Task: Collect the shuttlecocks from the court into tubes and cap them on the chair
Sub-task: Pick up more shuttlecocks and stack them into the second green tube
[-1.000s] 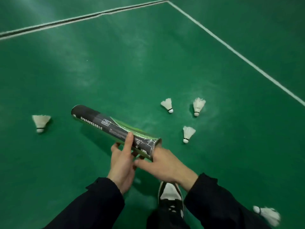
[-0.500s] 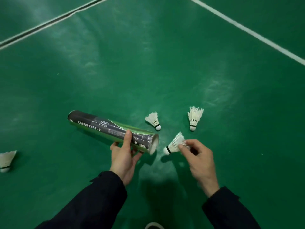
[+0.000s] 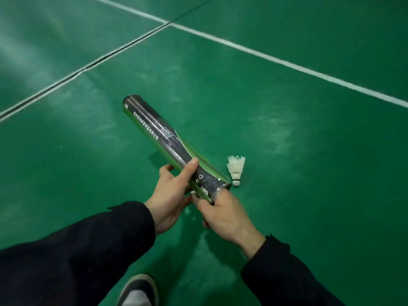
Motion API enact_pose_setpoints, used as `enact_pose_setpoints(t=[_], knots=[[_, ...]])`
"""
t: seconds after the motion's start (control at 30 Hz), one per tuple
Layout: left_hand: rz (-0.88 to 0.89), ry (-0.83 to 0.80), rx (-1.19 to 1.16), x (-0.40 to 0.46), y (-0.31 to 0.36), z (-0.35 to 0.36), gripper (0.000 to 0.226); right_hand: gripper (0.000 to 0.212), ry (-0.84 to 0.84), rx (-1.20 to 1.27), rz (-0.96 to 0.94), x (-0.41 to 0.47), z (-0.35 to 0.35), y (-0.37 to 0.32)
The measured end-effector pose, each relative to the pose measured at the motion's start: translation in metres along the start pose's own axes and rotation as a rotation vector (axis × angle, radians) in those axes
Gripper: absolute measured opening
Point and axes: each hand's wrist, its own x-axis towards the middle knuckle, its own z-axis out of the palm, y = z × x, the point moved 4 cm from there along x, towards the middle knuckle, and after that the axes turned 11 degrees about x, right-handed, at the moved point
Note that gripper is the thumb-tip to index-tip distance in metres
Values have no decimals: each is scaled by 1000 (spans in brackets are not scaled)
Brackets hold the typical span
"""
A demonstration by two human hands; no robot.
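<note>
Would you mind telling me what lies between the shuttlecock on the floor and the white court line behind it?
Nothing: in the head view, only bare green court floor separates the shuttlecock from the white court line.

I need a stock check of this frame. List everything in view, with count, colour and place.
tube: one, black and silver with green, held above the floor, centre.
shuttlecock: one, white, standing cork down on the floor beside the tube's near end.
court lines: one white line crossing top right, one white and dark line crossing top left.
floor: green, all around.
shoe: one, dark with white, bottom edge.
sleeves: two, black, bottom.
left hand: grip wrapped around the tube.
right hand: at the tube's near end; what it holds cannot be told.
</note>
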Motion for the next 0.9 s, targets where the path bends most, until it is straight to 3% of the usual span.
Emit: enact_pose_setpoints(t=[0.1, 0.17, 0.3, 0.43, 0.6, 0.73, 0.8, 0.9], knots=[[8, -146, 16, 7, -23, 47, 68, 28, 195, 214, 4, -34, -28, 33], [7, -239, 50, 5, -33, 81, 52, 24, 344, 302, -51, -77, -60, 49], [-3, -346, 82, 2, -40, 130, 56, 31, 467, 254, 24, -135, -137, 82], [8, -461, 111, -8, -48, 183, 34, 14, 676, 81, 176, -160, -193, 126], [-2, -510, 187, -18, -91, 215, 78, 12, 866, 347, 368, -208, -175, 175], [-92, -571, 164, -33, -133, 241, 79, 10, 894, 462, 343, -221, -142, 189], [-145, -620, 162, -40, -149, 251, 79, 17, 1028, 365, 336, -234, -138, 195], [-210, -684, 169, -52, -158, 257, 75, 53, 1350, 49, 520, -282, -157, 217]])
